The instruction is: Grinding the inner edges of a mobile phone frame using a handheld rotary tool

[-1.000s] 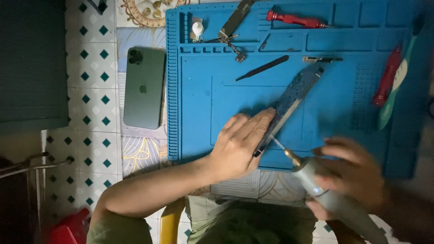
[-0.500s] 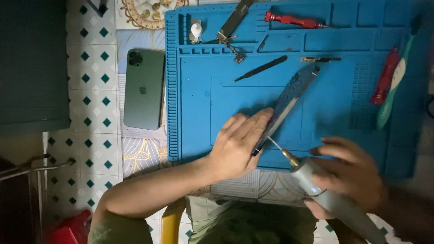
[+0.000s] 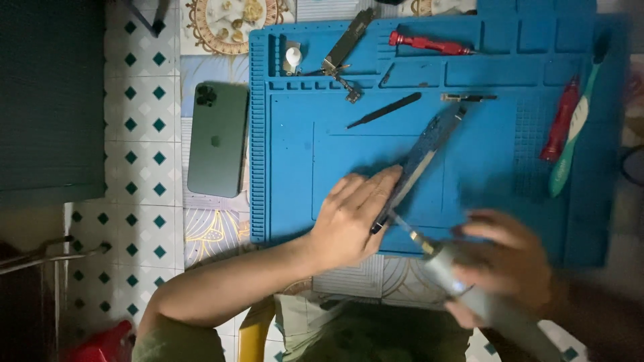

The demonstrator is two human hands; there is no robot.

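A long narrow circuit board (image 3: 429,144) lies diagonally on the blue work mat (image 3: 295,161). My left hand (image 3: 352,218) rests flat on the mat and presses the board's lower end with its fingertips. My right hand (image 3: 503,265), blurred, grips a grey pen-shaped tool (image 3: 469,291) whose thin metal tip (image 3: 402,226) points at the board's lower end, just by my left fingertips.
A green phone (image 3: 216,139) lies face down left of the mat. On the mat lie black tweezers (image 3: 384,110), a red screwdriver (image 3: 429,44), another red tool (image 3: 560,121), a green toothbrush (image 3: 573,127) and a metal part (image 3: 345,47). Tiled surface surrounds the mat.
My right hand has shifted slightly with the tool and is now blurred. My left hand and the board have stayed in place.
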